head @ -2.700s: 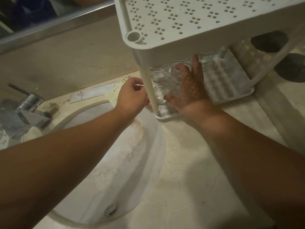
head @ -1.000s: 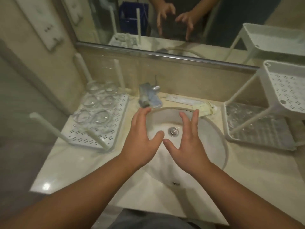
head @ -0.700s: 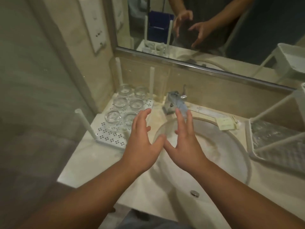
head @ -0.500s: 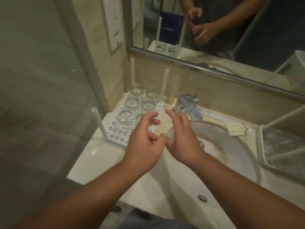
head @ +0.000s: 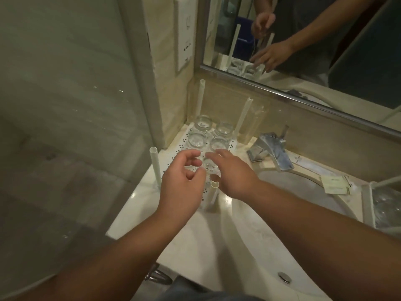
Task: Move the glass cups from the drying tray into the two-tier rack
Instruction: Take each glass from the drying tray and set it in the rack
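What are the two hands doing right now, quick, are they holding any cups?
Left hand: open, fingers loosely curled over the drying tray, holding nothing.
Right hand: open, reaching over the nearest glass cups, gripping none yet.

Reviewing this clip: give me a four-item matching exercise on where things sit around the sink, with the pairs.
Things:
1. drying tray
2. faucet
3. two-tier rack
4. drain

Places:
A. in the basin, near edge
B. counter, left of the sink
C. behind the basin, below the mirror
D. counter, right of the sink

Pairs: 1-B, 2-C, 3-D, 4-A
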The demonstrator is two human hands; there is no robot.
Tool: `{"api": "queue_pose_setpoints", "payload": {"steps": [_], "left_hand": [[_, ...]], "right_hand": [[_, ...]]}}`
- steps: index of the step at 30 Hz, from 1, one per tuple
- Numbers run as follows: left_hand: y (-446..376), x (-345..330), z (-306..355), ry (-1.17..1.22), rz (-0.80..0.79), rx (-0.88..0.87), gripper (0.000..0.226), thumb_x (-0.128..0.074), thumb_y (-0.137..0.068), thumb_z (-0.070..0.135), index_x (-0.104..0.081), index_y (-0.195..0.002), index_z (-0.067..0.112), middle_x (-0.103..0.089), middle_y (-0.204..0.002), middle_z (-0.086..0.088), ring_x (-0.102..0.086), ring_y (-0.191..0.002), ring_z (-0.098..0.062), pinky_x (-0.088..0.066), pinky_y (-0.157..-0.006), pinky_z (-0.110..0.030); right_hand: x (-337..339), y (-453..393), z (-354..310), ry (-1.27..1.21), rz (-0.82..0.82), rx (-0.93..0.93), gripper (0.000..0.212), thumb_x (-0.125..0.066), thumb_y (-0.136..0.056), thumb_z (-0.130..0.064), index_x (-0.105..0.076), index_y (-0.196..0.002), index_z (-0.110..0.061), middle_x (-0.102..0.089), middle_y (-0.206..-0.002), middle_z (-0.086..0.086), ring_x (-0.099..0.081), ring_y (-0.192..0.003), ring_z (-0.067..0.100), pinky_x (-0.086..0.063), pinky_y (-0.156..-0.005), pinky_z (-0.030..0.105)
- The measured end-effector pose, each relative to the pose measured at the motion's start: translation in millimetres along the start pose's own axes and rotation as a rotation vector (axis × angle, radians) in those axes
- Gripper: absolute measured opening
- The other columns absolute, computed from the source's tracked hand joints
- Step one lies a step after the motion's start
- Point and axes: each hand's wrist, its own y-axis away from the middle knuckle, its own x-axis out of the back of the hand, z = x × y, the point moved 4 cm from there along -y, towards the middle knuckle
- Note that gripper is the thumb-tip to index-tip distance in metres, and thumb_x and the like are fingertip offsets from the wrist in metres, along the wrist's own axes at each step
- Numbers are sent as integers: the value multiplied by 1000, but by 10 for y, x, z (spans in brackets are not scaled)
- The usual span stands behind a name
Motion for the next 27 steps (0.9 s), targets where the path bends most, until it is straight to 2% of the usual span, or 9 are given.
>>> {"api": "queue_pose_setpoints", "payload": {"steps": [2, 6, 9, 11, 13, 15, 19, 23, 27], "left_hand": [[-44, 26, -105, 8, 16, 55, 33, -59, -91, 4, -62, -105, 35, -65, -96, 10, -57, -63, -7, -55, -66, -26], [-119, 30, -314, 5, 8, 154, 32, -59, -89, 7, -63, -101, 38, -65, -96, 11, -60, -72, -16, -56, -83, -40], [-165, 11, -403, 9, -8, 198, 30, -59, -91, 9, -63, -102, 36, -65, -97, 9, -62, -77, -16, -55, -85, -38], [-181, 0, -439, 23, -20, 227, 28, -58, -92, 9, -63, -102, 35, -65, -99, 7, -62, -75, -16, -55, -79, -32], [-192, -6, -468, 39, -34, 258, 23, -58, -94, 12, -64, -102, 33, -64, -100, 8, -62, -70, -14, -51, -65, -25], [-198, -12, -497, 42, -52, 289, 18, -59, -96, 16, -65, -101, 32, -64, -99, 9, -64, -68, -11, -46, -59, -22], [-195, -8, -525, 52, -82, 325, 16, -61, -95, 14, -68, -97, 28, -64, -93, 6, -63, -65, -7, -44, -62, -23], [-174, 10, -509, 151, -125, 394, 15, -62, -93, 7, -68, -97, 20, -66, -89, -1, -60, -63, -10, -45, -63, -30], [-163, 23, -482, 231, -107, 465, 15, -63, -91, 6, -70, -95, 18, -67, -87, -4, -60, -67, -15, -45, -64, -32]], "right_hand": [[17, -46, -44, 45, -24, -10, 64, -60, -93, -36, -30, -150, -32, -32, -154, 2, -50, -127, 26, -48, -95, 37], [-21, -149, -107, 146, -95, -32, 63, -63, -89, -38, -34, -145, -28, -43, -137, 6, -60, -108, 29, -52, -82, 38], [-47, -213, -142, 223, -142, -36, 58, -65, -89, -38, -39, -138, -23, -38, -131, 10, -61, -97, 31, -51, -73, 37], [-60, -247, -148, 220, -158, -50, 54, -67, -87, -37, -43, -132, -20, -36, -129, 11, -60, -92, 31, -50, -70, 37], [-82, -263, -131, 176, -164, -75, 56, -72, -84, -36, -44, -130, -20, -36, -127, 10, -60, -89, 32, -52, -71, 38], [-117, -260, -104, 142, -169, -81, 59, -76, -81, -34, -42, -128, -21, -38, -124, 9, -61, -88, 31, -53, -72, 39], [-197, -232, -70, 103, -174, -32, 60, -76, -82, -29, -39, -129, -20, -49, -117, 8, -59, -92, 29, -48, -72, 35], [-218, -239, -57, 77, -174, -37, 63, -72, -85, -31, -38, -138, -28, -47, -117, 7, -59, -96, 28, -45, -74, 32], [-141, -225, -51, 70, -171, -79, 60, -73, -84, -34, -44, -136, -29, -46, -122, 7, -59, -98, 28, -48, -78, 33]]}}
